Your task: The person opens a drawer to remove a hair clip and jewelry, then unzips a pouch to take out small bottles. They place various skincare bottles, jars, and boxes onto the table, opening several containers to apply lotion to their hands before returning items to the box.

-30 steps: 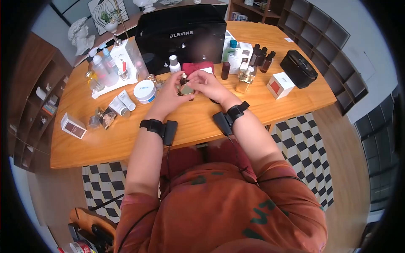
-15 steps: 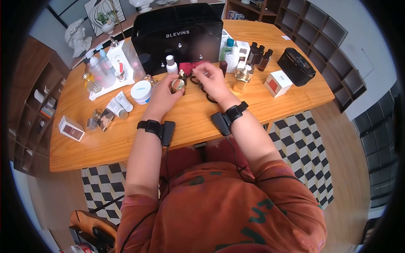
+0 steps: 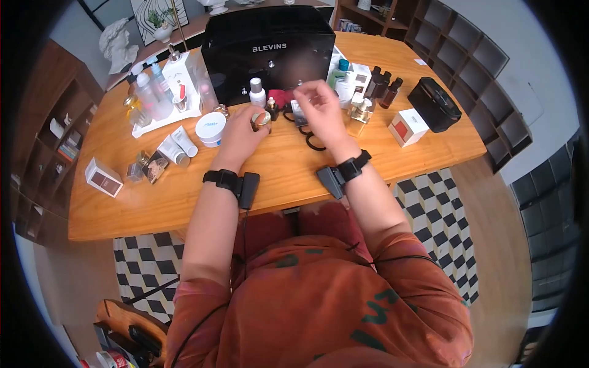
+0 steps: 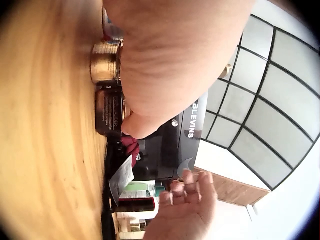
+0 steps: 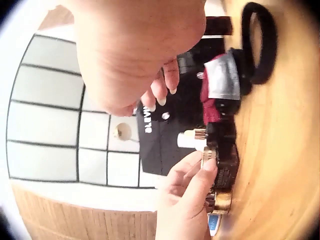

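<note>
My left hand (image 3: pixel 240 138) pinches the gold lid of a small dark brown jar (image 4: pixel 109 112) that sits low at the tabletop. In the right wrist view, thumb and fingertips lie on the lid's rim (image 5: pixel 209 154). Right by it stands a dark dropper bottle (image 3: pixel 272 109), and a gold jar (image 4: pixel 105 62) is close on the other side. My right hand (image 3: pixel 324 116) is raised to the right, fingers loosely bent and holding nothing. Below it lie a silver sachet (image 5: pixel 222 77) and a black hair tie (image 5: pixel 259 42).
A black BLEVINS case (image 3: pixel 267 67) stands behind, with a white bottle (image 3: pixel 257 93) and a red bow (image 3: pixel 279 97) before it. To the left are a white tub (image 3: pixel 210 129), tubes (image 3: pixel 178 146) and an organizer (image 3: pixel 184 112); perfume (image 3: pixel 359 116), a box (image 3: pixel 408 127) and a black bag (image 3: pixel 434 104) are right.
My right hand has come away from beside the left hand, moving right and up, its fingers loosening. The left hand stays at the jar. The sachet and hair ties have come into sight.
</note>
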`<state>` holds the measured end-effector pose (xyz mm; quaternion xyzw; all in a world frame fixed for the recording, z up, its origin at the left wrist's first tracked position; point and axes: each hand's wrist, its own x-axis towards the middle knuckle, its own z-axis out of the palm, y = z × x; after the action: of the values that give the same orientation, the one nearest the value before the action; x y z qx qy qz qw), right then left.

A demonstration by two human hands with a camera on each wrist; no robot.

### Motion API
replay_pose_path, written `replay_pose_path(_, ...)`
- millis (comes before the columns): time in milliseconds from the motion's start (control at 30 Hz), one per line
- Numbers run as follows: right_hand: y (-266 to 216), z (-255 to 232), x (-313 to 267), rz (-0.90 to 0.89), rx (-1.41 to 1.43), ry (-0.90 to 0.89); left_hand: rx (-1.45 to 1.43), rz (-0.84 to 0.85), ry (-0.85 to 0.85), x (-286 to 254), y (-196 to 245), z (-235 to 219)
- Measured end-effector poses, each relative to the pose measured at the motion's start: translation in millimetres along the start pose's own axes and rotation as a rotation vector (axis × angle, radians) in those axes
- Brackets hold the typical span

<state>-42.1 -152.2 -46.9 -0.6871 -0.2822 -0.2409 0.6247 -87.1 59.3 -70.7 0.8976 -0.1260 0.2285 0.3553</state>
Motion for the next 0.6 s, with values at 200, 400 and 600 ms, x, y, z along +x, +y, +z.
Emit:
replay_pose_path(200, -50.1, -50.0, 51.3, -0.110, -0.589, 0.154, -0.029, 0.040, 0.086, -0.7, 10.0, -3.5)
replay_pose_path(400, -12.8, -109.1, 91.9, 0.281, -1.120, -0.148, -0.191, 0.015, 0.183, 2.0, 19.3, -8.7)
replay_pose_path(600, 0.9, -120.0, 95.7, 0.477, -1.047, -0.337, -0.226, 0.066, 0.239, 3.6, 14.9, -7.2)
